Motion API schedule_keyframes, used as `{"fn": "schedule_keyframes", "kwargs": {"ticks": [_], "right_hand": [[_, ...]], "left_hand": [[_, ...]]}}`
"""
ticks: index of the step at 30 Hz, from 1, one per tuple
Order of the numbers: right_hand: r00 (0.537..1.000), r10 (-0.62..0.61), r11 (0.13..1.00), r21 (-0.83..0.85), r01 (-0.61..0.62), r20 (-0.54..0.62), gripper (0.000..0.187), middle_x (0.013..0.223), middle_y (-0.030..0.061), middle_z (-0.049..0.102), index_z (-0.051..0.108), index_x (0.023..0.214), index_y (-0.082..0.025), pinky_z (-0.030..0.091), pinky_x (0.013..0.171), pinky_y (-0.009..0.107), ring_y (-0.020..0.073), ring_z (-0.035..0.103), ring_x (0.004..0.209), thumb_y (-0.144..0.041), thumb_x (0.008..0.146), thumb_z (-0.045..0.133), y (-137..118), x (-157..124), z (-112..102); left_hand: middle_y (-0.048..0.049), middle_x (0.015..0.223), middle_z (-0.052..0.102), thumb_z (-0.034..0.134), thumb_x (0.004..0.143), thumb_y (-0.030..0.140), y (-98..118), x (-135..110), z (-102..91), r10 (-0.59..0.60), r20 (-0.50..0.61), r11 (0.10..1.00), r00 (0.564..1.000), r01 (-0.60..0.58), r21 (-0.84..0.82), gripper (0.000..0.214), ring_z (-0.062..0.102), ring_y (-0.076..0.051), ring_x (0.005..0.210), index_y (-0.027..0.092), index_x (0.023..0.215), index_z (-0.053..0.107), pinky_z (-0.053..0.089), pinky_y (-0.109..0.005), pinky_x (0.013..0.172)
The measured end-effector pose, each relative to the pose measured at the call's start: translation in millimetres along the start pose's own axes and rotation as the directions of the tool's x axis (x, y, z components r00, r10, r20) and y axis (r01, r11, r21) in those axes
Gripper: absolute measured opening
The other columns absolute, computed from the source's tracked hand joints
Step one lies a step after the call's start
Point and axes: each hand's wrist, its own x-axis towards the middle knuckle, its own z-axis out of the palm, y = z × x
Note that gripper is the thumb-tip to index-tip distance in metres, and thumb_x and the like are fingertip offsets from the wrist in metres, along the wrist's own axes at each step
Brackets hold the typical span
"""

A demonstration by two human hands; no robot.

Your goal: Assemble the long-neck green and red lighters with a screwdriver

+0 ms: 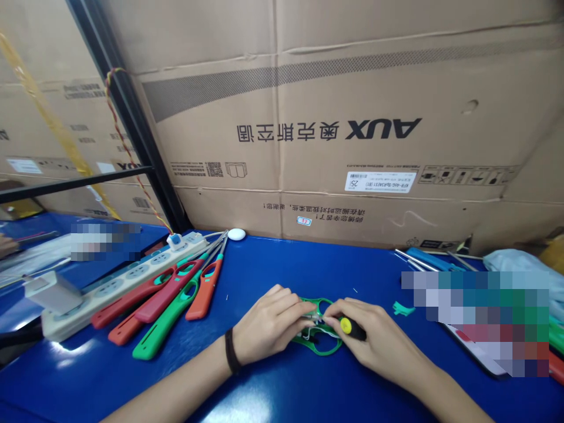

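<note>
On the blue table, my left hand is closed round a green plastic lighter handle that lies flat, pinning it down. My right hand is closed on a small screwdriver with a black and yellow handle, its tip pointing left into the green handle between my two hands. A black band sits on my left wrist.
Several long red, orange and green lighters lie to the left beside a white power strip. A small green plastic piece lies to the right. Cardboard boxes wall the table's far edge. Metal rods and a blue tool lie far right.
</note>
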Motion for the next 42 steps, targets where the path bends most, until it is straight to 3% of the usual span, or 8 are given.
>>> {"fn": "schedule_keyframes", "kwargs": {"ticks": [15,19,23,26,29,32,42], "right_hand": [[0.997,-0.072,0.994,-0.089,0.07,-0.017,0.021,0.086,-0.0019,0.065,0.058,0.093,-0.024,0.041,0.066,0.026,0.0149,0.056,0.074,-0.007,0.085,0.049,-0.6,-0.5,4.2],[0.996,-0.091,0.984,-0.154,0.085,-0.027,0.016,0.082,-0.0009,0.065,0.058,0.091,-0.025,0.04,0.061,0.026,0.0155,0.056,0.071,-0.013,0.088,0.048,-0.8,0.2,3.3],[0.997,-0.029,0.974,-0.228,0.014,-0.066,0.013,0.085,0.0007,0.064,0.058,0.1,-0.027,0.043,0.061,0.027,0.0168,0.06,0.071,-0.027,0.092,0.049,5.2,2.6,4.8],[0.998,0.028,0.962,-0.27,-0.042,-0.057,0.02,0.087,0.0005,0.064,0.055,0.109,-0.029,0.046,0.061,0.029,0.0185,0.062,0.074,-0.032,0.09,0.053,10.3,3.4,5.6],[0.999,0.021,0.956,-0.292,-0.03,-0.035,0.008,0.085,-0.001,0.065,0.059,0.095,-0.028,0.047,0.069,0.031,0.019,0.061,0.079,-0.03,0.089,0.053,13.0,4.3,4.6],[1.0,0.006,0.956,-0.294,-0.014,-0.029,0.008,0.085,-0.0023,0.065,0.059,0.086,-0.026,0.046,0.079,0.034,0.0179,0.06,0.081,-0.026,0.09,0.052,13.8,5.7,4.2],[1.0,-0.003,0.948,-0.32,-0.004,-0.021,0.013,0.084,0.0005,0.065,0.061,0.087,-0.025,0.047,0.065,0.03,0.0196,0.06,0.081,-0.026,0.091,0.049,15.8,5.6,6.2]], "left_hand": [[-0.0033,0.082,0.062,0.04,0.098,0.027,-0.4,-1.6,1.1,-0.014,0.0,0.999,1.0,0.014,-0.029,0.022,0.053,-0.014,0.072,0.016,0.11,0.054,0.038,-0.027,0.069],[-0.0037,0.084,0.063,0.041,0.097,0.027,-3.2,-0.9,-0.3,-0.018,0.015,0.996,1.0,0.019,-0.091,0.022,0.053,-0.014,0.074,0.016,0.111,0.055,0.036,-0.027,0.07],[-0.0037,0.094,0.064,0.045,0.096,0.027,-13.0,1.7,-6.3,-0.095,0.115,0.986,0.989,0.11,-0.127,0.022,0.052,-0.016,0.082,0.02,0.113,0.057,0.034,-0.03,0.077],[-0.0043,0.101,0.062,0.048,0.094,0.029,-21.4,2.0,-10.6,-0.178,0.166,0.975,0.97,0.196,-0.099,0.021,0.051,-0.018,0.088,0.023,0.109,0.061,0.033,-0.033,0.082],[-0.0049,0.1,0.059,0.052,0.092,0.034,-25.8,0.2,-10.7,-0.217,0.187,0.97,0.958,0.233,-0.07,0.021,0.05,-0.019,0.09,0.024,0.105,0.064,0.032,-0.034,0.083],[-0.0039,0.098,0.058,0.054,0.091,0.036,-24.9,-1.2,-6.6,-0.231,0.219,0.965,0.948,0.251,-0.069,0.022,0.051,-0.019,0.09,0.024,0.105,0.065,0.032,-0.034,0.084],[-0.0024,0.099,0.058,0.06,0.087,0.038,-19.1,1.4,4.3,-0.322,0.242,0.919,0.916,0.363,-0.154,0.027,0.051,-0.019,0.091,0.028,0.112,0.062,0.034,-0.035,0.084]]}}
